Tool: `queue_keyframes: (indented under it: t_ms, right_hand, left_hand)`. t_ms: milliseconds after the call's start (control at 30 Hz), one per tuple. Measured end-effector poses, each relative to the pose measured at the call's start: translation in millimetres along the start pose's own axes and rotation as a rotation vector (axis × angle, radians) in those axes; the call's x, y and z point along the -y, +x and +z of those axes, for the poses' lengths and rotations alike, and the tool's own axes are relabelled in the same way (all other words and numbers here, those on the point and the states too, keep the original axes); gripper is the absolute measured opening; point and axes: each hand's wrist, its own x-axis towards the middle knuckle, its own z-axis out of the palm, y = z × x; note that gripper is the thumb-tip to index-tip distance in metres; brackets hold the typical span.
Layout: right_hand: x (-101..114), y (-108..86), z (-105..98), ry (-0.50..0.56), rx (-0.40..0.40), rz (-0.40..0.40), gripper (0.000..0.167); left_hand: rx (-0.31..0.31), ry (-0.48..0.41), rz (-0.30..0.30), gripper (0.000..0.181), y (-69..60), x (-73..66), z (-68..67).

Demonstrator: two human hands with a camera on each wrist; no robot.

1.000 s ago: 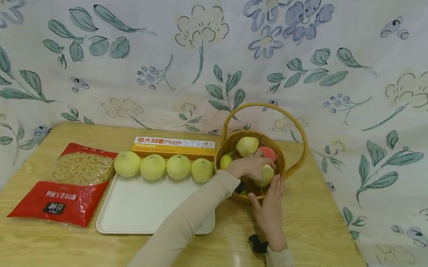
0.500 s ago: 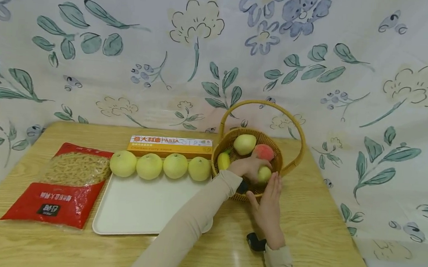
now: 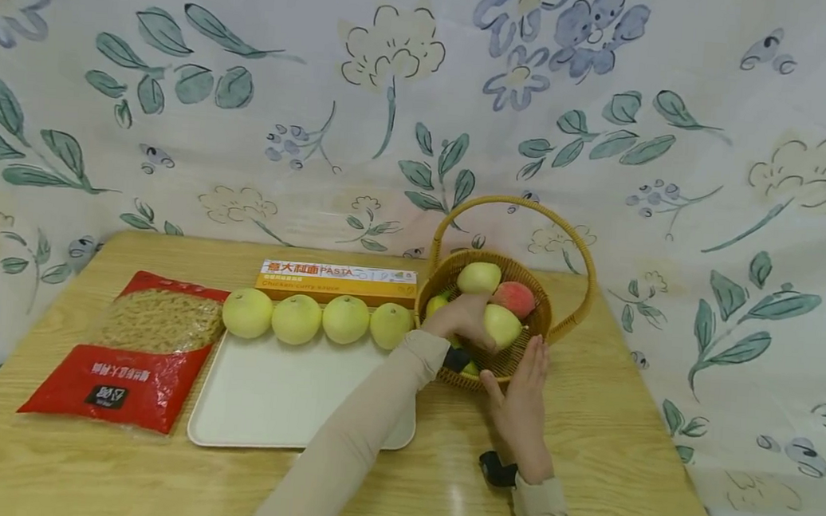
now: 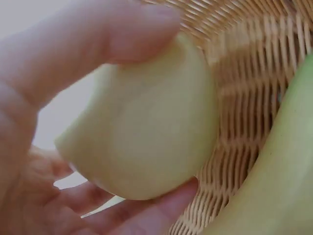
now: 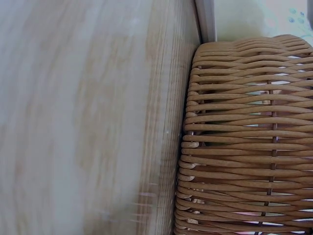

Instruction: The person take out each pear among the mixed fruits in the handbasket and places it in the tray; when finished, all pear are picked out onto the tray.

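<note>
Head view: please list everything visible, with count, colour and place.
round fruits: four, yellowish, tray's far edge
tray: one, white, left of basket
pasta box: one, white-orange, behind tray
bag: one, red, left of tray
basket: one, brown, table's right
pale fruits: two, yellowish, in basket
peach: one, reddish, in basket
long fruit: at least one, yellowish, in basket
table: one, tan, below
cloth: one, floral white, behind
wrist devices: two, black, wrists
sleeves: two, beige, arms
left hand: one, gripping nearer pale fruit
right hand: one, beside basket
</note>
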Motion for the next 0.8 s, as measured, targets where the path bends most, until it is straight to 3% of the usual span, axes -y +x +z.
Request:
queue_keyframes:
  t_ms: [100, 167, 300, 400, 533, 633, 800]
  right_hand:
    - [-1, 0.1, -1, -0.011, 0.007, 0.001, 0.099]
    - [-1, 0.2, -2, -0.009, 0.014, 0.004, 0.099]
    - [1, -0.4, -2, -0.003, 0.021, 0.011, 0.099]
    - [1, -1.5, -2, 0.002, 0.02, 0.015, 0.099]
    - [1, -2.6, -2, 0.007, 0.024, 0.018, 0.098]
    - [1, -2.3, -2, 0.012, 0.025, 0.017, 0.098]
    - [-1, -0.7, -3, 0.008, 0.031, 0.026, 0.1]
  left_hand:
    - [-0.063, -0.167, 0.024, 0.088, -8.0, 6.2, -3.5]
    - [-0.071, -0.316, 0.025, 0.09, -16.9, 9.9, -6.1]
    - [0.008, -0.716, 0.04, 0.085, -41.2, 13.3, -13.0]
    - [0.07, -0.946, 0.059, 0.084, -57.4, 14.8, -16.4]
    - [0.129, -1.092, 0.123, 0.076, -78.4, 18.5, -19.9]
    - [0.165, -1.153, 0.172, 0.072, -93.5, 24.6, -21.1]
    - [0.13, -1.149, 0.184, 0.074, -118.1, 38.6, -17.4]
